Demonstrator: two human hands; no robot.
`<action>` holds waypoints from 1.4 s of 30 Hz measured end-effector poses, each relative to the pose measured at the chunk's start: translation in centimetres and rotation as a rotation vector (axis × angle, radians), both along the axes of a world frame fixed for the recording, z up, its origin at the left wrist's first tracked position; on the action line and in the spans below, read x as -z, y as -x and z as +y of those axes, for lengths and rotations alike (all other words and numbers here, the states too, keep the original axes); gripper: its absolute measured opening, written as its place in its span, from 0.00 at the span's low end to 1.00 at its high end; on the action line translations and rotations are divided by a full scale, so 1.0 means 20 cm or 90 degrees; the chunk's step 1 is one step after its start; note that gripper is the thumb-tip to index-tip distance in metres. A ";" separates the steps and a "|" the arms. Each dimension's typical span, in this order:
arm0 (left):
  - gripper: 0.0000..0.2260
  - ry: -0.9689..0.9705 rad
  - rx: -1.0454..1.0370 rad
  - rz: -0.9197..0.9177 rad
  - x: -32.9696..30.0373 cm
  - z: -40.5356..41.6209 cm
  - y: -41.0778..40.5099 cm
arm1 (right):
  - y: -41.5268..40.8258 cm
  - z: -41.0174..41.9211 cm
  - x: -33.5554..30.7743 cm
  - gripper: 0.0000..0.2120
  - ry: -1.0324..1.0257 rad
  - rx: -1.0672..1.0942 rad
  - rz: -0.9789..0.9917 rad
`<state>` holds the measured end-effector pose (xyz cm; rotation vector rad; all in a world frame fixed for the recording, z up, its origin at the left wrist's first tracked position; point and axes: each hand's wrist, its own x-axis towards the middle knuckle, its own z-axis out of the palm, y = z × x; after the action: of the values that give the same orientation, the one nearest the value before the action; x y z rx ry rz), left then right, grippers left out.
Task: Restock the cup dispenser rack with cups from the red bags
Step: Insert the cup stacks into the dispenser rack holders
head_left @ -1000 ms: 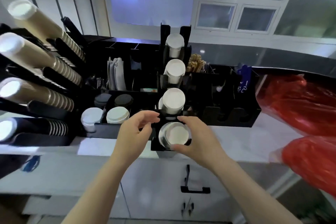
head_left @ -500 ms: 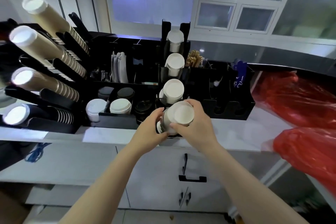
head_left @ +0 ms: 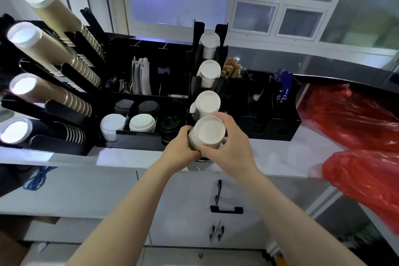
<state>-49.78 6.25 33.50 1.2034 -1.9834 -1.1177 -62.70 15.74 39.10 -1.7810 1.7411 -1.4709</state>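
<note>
White bench [head_left: 133, 158] under a window carries the black cup dispenser rack [head_left: 210, 54], and at its nearest slot a stack of white cups [head_left: 208, 133] is clamped between both hands: the left hand [head_left: 180, 149] wraps the stack's left side, the right hand [head_left: 232, 147] curls over its right and near side, each grip closed on it. Three filled slots rise behind. Lids [head_left: 141, 122] sit just left; brown cup stacks [head_left: 54, 49] fill the far-left rack; red bags [head_left: 354, 127] lie to the right. Squeezing could crush the rims, or a tilted stack may jam in the slot.
</note>
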 end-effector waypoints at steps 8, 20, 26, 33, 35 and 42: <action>0.39 0.005 0.051 0.016 -0.07 0.01 -0.03 | 0.08 0.04 -0.04 0.32 -0.005 0.003 -0.024; 0.30 0.247 0.066 -0.122 -0.19 0.09 0.05 | 0.17 0.16 -0.18 0.31 0.099 0.061 -0.082; 0.30 0.290 0.007 -0.130 -0.07 0.11 0.00 | 0.25 0.23 -0.15 0.31 0.094 0.093 -0.094; 0.33 0.266 0.046 -0.184 -0.10 0.08 0.04 | 0.24 0.23 -0.14 0.32 0.068 0.095 -0.095; 0.37 0.234 0.046 -0.162 -0.10 0.08 0.02 | 0.24 0.22 -0.13 0.32 0.061 0.092 -0.096; 0.35 0.280 0.022 -0.096 -0.18 0.06 -0.10 | 0.19 0.19 -0.14 0.32 0.055 0.096 -0.114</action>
<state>-47.85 7.36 37.16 1.0421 -2.2189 -0.5693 -66.46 19.50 41.98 -1.5316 1.7780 -1.7313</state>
